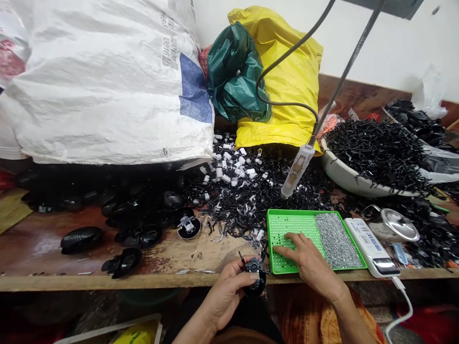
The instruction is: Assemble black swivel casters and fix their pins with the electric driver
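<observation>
My left hand [227,291] is closed around a round black plastic assembly [256,286] with small grey and black parts on top, just in front of the bench edge. The thumb presses on its upper face. My right hand [310,260] reaches over a shallow green tray [290,224]. Its thumb and forefinger are spread apart at the perforated floor of the tray, and I see nothing between them. Small silver screws or pins [339,241] fill the right part of that tray.
An electric screwdriver [297,169] hangs above the tray. To the tray's right lie a white device [373,248] with a cable and a lidded metal pot [398,224]. Loose black and white parts [229,167] heap behind. Black shells [125,263] lie left; a basin [358,179] holds black pieces.
</observation>
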`<move>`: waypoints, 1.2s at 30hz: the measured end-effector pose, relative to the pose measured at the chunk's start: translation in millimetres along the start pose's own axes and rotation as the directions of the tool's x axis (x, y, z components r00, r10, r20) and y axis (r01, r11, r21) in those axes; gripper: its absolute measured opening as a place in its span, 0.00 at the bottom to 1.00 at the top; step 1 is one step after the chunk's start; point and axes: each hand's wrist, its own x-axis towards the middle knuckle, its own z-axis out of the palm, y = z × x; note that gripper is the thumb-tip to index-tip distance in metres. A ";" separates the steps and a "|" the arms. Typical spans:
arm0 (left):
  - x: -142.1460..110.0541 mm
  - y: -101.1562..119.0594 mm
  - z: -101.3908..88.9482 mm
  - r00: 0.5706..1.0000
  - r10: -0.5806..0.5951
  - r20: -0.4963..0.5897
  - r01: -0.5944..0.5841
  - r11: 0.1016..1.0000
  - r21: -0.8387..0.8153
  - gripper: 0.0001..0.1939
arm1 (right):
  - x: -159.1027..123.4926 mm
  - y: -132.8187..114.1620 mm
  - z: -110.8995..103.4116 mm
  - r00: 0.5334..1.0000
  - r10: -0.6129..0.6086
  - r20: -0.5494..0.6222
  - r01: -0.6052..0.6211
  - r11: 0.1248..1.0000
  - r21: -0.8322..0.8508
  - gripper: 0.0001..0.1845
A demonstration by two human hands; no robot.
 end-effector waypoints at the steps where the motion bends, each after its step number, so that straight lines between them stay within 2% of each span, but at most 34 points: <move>1: 0.4 -0.6 -0.5 1.000 0.002 0.002 -0.002 1.000 0.004 0.16 | 0.7 -0.7 -0.9 1.000 -0.004 0.008 0.004 1.000 -0.001 0.31; 6: 1.5 -1.6 -1.0 1.000 0.012 0.018 -0.013 0.999 0.029 0.16 | 3.4 -3.3 -5.7 0.999 -0.025 0.031 0.026 0.999 -0.047 0.30; 13: -1.6 0.9 2.4 1.000 0.016 0.003 -0.016 0.999 0.038 0.15 | -0.7 -2.3 -1.5 0.999 -0.017 -0.036 0.014 0.996 -0.090 0.27; 22: -0.8 -1.5 0.6 0.999 0.033 0.018 -0.033 0.999 0.031 0.15 | -5.5 13.0 7.2 0.998 0.026 -0.063 -0.028 0.999 -0.036 0.33; 27: -0.3 -1.8 -1.6 0.999 0.026 0.034 -0.027 0.999 0.028 0.16 | -10.2 18.2 13.6 0.992 0.044 -0.116 -0.045 0.999 -0.007 0.28; 36: -0.4 -2.3 -1.4 0.998 0.033 0.056 -0.033 0.999 0.005 0.16 | -11.1 15.4 13.7 0.996 0.012 -0.088 -0.015 1.000 -0.023 0.28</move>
